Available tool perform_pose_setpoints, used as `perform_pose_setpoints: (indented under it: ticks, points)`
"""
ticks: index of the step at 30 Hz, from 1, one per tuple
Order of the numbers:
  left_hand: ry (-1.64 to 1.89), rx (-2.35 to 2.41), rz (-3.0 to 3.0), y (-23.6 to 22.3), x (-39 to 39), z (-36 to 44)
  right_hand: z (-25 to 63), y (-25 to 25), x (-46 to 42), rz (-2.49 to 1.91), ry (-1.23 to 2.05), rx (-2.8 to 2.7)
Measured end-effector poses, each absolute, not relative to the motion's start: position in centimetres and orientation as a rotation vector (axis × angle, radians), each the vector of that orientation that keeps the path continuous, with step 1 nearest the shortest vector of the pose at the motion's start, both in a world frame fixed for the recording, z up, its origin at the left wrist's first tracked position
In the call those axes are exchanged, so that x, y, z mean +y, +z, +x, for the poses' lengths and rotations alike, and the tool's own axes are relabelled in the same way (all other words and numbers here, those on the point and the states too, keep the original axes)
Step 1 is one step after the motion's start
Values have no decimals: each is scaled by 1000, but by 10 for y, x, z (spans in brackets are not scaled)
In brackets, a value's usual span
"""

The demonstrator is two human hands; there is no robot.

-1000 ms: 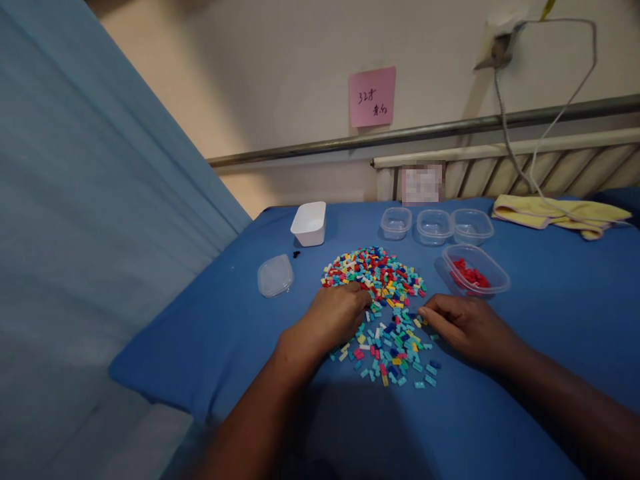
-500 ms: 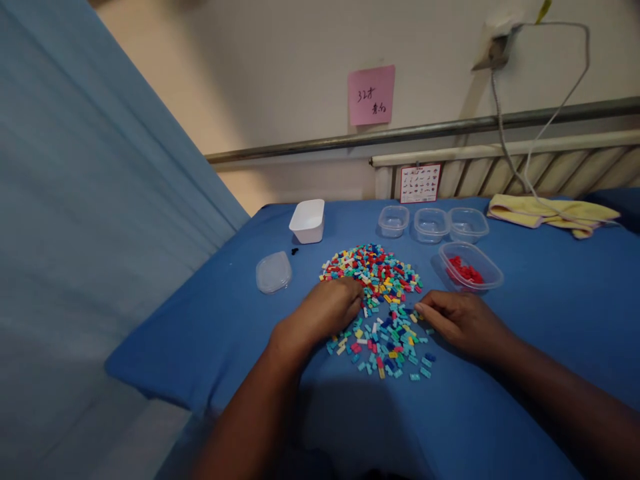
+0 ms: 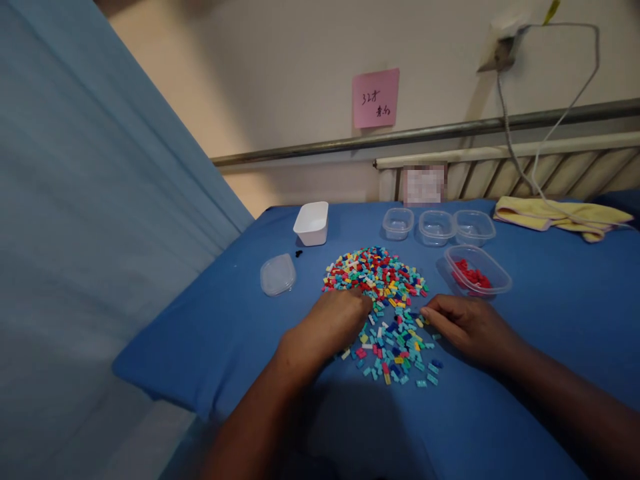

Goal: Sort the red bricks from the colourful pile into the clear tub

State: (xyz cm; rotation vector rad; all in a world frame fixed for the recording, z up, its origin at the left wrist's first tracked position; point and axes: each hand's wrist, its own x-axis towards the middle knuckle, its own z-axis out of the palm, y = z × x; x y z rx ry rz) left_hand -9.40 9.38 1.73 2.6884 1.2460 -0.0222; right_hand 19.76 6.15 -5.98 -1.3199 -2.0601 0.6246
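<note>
A heap of small coloured bricks [image 3: 385, 293] (red, teal, yellow, blue, white) lies spread on the blue cloth-covered table [image 3: 550, 333]. My left hand [image 3: 333, 320] rests knuckles-up on the heap's left side, fingers curled down into the bricks; what they hold is hidden. My right hand [image 3: 465, 323] lies on the cloth at the heap's right edge, fingers drawn together and pointing left at the bricks. A clear tub with red bricks [image 3: 477, 270] stands just beyond my right hand.
Three clear tubs [image 3: 435, 227] stand in a row behind the heap, a white tub [image 3: 311, 223] to their left, a clear lid [image 3: 277, 274] nearer. A yellow cloth [image 3: 555, 217] and cable lie at back right. A blue curtain [image 3: 100, 233] hangs left.
Both hands stay at the heap with only slight shifts; the view itself wobbled a little. Nothing was visibly picked up or dropped.
</note>
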Motion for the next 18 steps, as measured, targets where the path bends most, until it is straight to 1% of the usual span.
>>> perform_pose_setpoints:
  ticks: [5, 7, 11, 15, 18]
  points:
    - [-89, 1264, 2726, 23, 90, -94, 197, -60, 61, -1324, 605, -2073]
    - [-62, 1256, 2696, 26, 91, -94, 198, -61, 62, -1324, 603, -2075]
    - [154, 1162, 2519, 29, 98, -101, 200, -61, 61, -1304, 618, -2082]
    - [434, 1060, 2124, 22, 107, -111, 193, -55, 56, -1272, 582, -2014]
    - [547, 969, 1852, 11, 113, -110, 176, -47, 50, -1202, 566, -1923]
